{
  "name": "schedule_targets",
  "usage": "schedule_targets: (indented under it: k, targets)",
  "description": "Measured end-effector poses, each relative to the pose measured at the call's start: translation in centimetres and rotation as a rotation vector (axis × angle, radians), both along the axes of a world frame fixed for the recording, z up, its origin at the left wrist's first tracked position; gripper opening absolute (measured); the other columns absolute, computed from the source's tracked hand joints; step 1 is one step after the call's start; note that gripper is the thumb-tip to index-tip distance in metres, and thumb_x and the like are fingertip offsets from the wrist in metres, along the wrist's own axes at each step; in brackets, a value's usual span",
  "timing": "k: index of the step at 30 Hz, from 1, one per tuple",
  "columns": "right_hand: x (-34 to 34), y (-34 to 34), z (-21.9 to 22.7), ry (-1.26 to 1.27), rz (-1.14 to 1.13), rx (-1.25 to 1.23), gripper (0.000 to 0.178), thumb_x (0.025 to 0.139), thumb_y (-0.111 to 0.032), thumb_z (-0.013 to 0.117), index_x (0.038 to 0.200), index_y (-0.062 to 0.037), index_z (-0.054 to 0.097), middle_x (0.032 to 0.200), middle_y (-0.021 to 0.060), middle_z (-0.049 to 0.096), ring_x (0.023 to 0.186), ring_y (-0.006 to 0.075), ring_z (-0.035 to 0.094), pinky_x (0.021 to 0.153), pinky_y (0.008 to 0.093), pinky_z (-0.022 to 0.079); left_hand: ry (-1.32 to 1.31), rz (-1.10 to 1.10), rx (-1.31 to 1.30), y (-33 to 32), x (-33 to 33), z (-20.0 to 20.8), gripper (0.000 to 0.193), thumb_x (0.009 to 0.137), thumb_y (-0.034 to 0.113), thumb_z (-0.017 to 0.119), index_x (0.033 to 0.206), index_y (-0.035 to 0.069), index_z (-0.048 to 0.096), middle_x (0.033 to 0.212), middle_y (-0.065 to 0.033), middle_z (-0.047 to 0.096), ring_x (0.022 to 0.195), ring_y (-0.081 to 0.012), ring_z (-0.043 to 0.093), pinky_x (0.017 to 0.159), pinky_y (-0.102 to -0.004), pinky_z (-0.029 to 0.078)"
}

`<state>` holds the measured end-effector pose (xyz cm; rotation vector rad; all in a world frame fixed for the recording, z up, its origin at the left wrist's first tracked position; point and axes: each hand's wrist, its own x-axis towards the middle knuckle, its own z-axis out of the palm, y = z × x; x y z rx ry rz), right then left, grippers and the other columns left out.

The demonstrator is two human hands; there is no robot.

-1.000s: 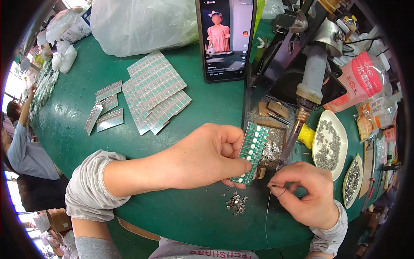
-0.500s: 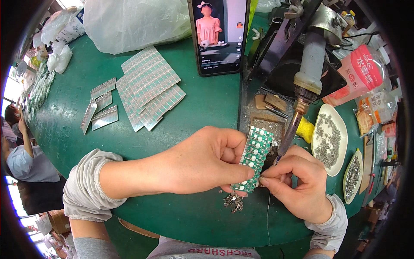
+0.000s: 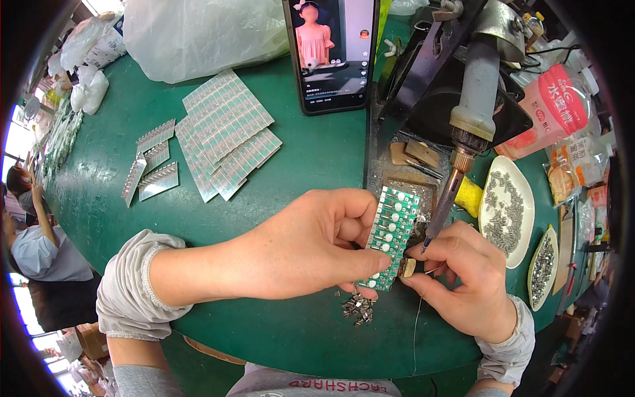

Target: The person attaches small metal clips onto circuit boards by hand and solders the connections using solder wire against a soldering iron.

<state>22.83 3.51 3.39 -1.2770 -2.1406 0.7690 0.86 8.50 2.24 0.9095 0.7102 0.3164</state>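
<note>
My left hand [image 3: 317, 238] grips a green circuit board strip [image 3: 391, 228], with the thumb on its lower part and the fingers behind. White round parts and small metal pieces run along the strip in a row. My right hand [image 3: 466, 278] is curled beside the board's right edge, with a thin wire [image 3: 416, 337] hanging below it. At its thumb tip and the board edge is a small tan piece [image 3: 409, 267], whose kind I cannot make out. The tip of a clamped soldering iron [image 3: 473, 119] points down just above my right fingers.
Bare board panels [image 3: 228, 132] lie stacked beside metal comb-like strips [image 3: 157, 155]. A phone [image 3: 332, 59] stands at the back. Two dishes of small metal parts, one larger [image 3: 491, 228] and one smaller [image 3: 542, 278], sit right. Metal bits [image 3: 358, 309] are piled near the front.
My right thumb and forefinger have parted slightly, and the tan piece now shows between them and the board. The board has turned a little upright in my left hand.
</note>
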Motion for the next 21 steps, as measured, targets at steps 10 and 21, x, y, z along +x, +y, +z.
schedule_targets:
  k: [10,21]
  targets:
    - [-0.16,-0.14,-0.63,0.009,0.012,0.138,0.032,0.059,-0.001,0.079,0.087,-0.0035,0.065,0.075,0.0083,0.057,0.065,0.0237,0.058,0.055,0.0323,0.047,-0.030,0.020,0.018,-0.51,0.47,0.58,0.025,0.087,-0.002,0.061,0.105,0.000,0.045,0.098,-0.0098,0.063,0.085,-0.0150,0.065,0.071,-0.0261,0.056]
    - [-0.33,-0.16,-0.72,0.008,0.017,0.170,0.031,0.057,0.000,0.078,0.086,-0.0028,0.065,0.074,0.0082,0.057,0.065,0.0238,0.058,0.055,0.0324,0.048,-0.002,0.014,0.064,-0.51,0.35,0.51,0.025,0.086,-0.005,0.060,0.104,0.000,0.044,0.097,-0.0094,0.063,0.083,-0.0128,0.064,0.073,-0.0257,0.056]
